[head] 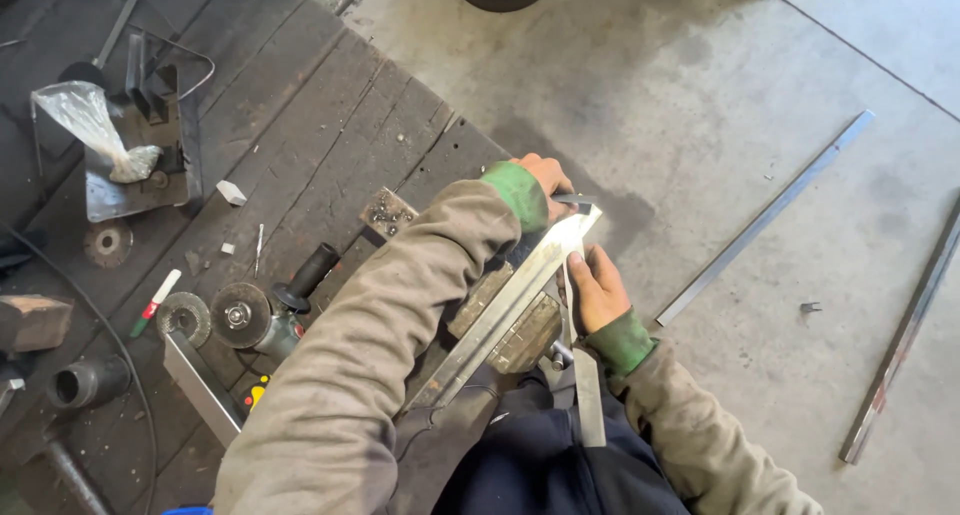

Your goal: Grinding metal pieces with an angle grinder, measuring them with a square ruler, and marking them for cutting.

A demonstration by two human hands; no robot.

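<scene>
My left hand (545, 178) reaches across the bench edge and presses a small dark flat tool (574, 203) against the far end of a bright steel angle bar (515, 300). The bar lies slanted across a bench vise (510, 325) at the bench's corner. My right hand (596, 290) grips a thin flat metal strip (586, 390) that stands against the bar's side and runs down toward my lap. Both sleeves are tan with green cuffs.
An angle grinder (265, 310) lies on the dark wooden bench (300, 125), with grinding discs (107, 243), a marker (155, 300), a plastic bag (95, 125) and a pipe piece (85, 380) nearby. Two long steel bars (765, 215) (905, 340) lie on the concrete floor.
</scene>
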